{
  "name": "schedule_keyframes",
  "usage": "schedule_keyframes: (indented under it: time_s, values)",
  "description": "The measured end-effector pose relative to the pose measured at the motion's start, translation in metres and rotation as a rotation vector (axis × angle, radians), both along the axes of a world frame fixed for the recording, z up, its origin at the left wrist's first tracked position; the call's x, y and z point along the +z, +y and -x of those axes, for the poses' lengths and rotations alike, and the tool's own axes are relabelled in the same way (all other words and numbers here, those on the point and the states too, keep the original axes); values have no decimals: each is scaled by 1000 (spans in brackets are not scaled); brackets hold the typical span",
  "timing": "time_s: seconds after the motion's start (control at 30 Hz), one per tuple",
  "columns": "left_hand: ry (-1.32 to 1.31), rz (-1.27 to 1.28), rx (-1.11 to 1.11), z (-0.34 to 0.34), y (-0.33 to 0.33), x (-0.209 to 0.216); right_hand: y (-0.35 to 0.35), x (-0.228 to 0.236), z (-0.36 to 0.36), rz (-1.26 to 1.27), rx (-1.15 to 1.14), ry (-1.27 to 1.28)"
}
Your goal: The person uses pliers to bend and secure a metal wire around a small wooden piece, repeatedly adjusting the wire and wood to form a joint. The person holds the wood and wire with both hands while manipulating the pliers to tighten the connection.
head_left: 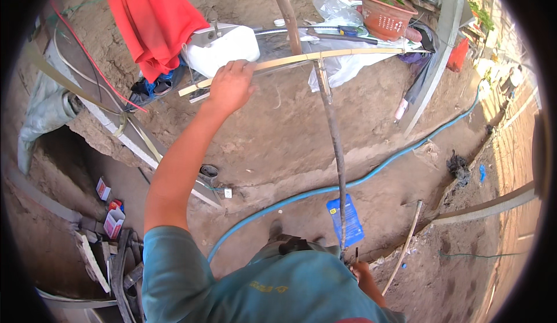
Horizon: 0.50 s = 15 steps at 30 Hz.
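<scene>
My left hand [231, 86] is closed over a pale bamboo strip [342, 53] along the front of a raised shelf, thumb below and fingers on top. Just behind its fingertips lies a white plastic jug [226, 50], and left of that hangs a red cloth [152, 24]. Low down by my side, my right hand [362, 273] is closed, partly hidden by my body. A short dark rod [357, 254] sticks up from it; its kind does not show. A thin wooden pole [335, 131] runs from the strip down beside this hand, near a blue plastic jug [352, 230].
A brown flowerpot [387, 17] and clear plastic bags [336, 10] stand on the shelf. Concrete posts [435, 62] flank it. A blue hose [301, 195] curves across the dirt floor. Small boxes [114, 223] and wood scraps [93, 262] lie lower left; a stick [403, 245] leans at right.
</scene>
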<state>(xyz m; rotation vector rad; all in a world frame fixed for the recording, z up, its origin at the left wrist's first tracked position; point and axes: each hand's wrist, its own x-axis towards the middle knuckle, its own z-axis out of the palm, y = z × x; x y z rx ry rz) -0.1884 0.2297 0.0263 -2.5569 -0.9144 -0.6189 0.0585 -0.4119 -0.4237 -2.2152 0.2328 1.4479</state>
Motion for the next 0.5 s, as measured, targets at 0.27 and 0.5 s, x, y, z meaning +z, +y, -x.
schedule_keyframes:
  time_s: [0.27,0.5]
  values:
    - [169,104,-31,12,43,2,31,-7,68,-108,-84,-47]
    - [137,112,-131,13,57,-4,67,60,117,-48,50,-135]
